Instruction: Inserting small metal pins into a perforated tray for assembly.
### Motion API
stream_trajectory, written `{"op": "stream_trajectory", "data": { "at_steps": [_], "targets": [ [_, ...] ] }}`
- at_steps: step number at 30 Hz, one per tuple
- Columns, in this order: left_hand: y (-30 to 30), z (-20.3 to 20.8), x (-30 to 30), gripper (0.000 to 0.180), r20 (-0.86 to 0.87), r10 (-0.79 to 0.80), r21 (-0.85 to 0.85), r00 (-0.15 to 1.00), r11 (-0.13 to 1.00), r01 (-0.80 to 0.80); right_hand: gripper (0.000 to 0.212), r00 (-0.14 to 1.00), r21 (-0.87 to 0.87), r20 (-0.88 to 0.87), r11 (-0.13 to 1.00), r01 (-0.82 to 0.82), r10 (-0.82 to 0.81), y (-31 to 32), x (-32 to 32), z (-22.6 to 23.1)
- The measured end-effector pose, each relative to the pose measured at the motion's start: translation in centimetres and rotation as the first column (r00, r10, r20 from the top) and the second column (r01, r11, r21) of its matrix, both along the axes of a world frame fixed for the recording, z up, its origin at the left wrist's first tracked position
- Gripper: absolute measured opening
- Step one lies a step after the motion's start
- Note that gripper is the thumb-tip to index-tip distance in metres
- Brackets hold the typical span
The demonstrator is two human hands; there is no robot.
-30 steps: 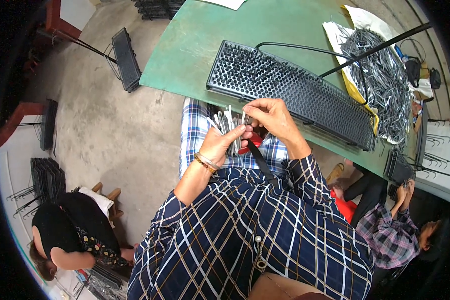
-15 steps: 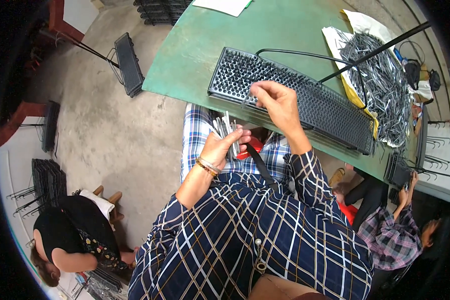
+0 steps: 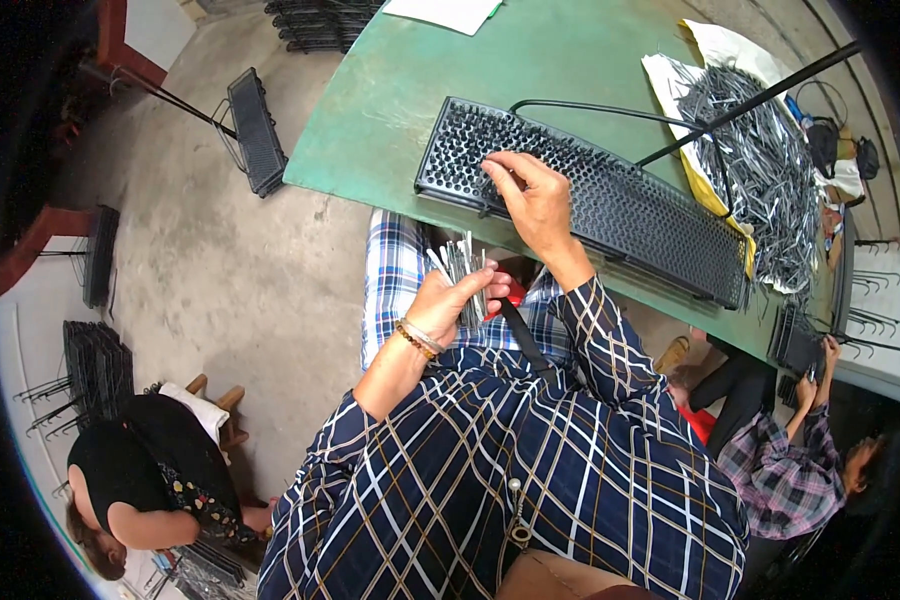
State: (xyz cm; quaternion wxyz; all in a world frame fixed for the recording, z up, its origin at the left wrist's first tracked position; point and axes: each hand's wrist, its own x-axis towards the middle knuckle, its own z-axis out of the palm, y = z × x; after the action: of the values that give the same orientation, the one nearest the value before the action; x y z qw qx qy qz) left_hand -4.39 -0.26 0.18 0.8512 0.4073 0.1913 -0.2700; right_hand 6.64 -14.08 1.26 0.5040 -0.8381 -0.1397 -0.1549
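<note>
A long black perforated tray [image 3: 645,225] lies along the near edge of the green table. Small dark tufts [image 3: 470,140] stand up over its left part. My right hand [image 3: 540,205] is over the tray, thumb and forefinger pinched together close to the tufts. Whatever is between those fingertips is too small to make out. Lower and to the left, my left hand [image 3: 448,303] is closed around a bundle of thin grey and silvery strips [image 3: 458,258], whose ends fan upward above my lap.
At the right of the green table [image 3: 390,110] a heap of similar dark strips [image 3: 755,165] lies on a white and yellow sack [image 3: 715,195]. A black metal rod [image 3: 760,95] rises across the tray. People sit at work at lower left [image 3: 160,470] and lower right [image 3: 785,470].
My right hand has moved slightly left and up, from the tray's near edge to over the tufts. The left hand with the strips has barely shifted.
</note>
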Motion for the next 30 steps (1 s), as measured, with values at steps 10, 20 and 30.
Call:
{"op": "stream_trajectory", "data": {
  "at_steps": [10, 20, 30],
  "targets": [
    [0.1, -0.2, -0.1, 0.026, 0.008, -0.067, -0.016, 0.998, 0.998, 0.067, 0.011, 0.972, -0.191, 0.216, 0.981, -0.048, 0.089, 0.1, 0.1, -0.6],
    [-0.1, 0.0, -0.1, 0.027, -0.009, -0.068, -0.016, 0.998, 0.998, 0.068, 0.012, 0.96, -0.272, 0.276, 0.962, 0.022, 0.056, 0.0, -0.4, -0.8],
    [0.1, 0.1, 0.0, 0.026, 0.026, -0.038, -0.092, 0.999, 0.995, 0.041, 0.014, 0.971, -0.238, 0.23, 0.971, -0.011, 0.067, 0.0, -0.5, -0.7]
  ]
}}
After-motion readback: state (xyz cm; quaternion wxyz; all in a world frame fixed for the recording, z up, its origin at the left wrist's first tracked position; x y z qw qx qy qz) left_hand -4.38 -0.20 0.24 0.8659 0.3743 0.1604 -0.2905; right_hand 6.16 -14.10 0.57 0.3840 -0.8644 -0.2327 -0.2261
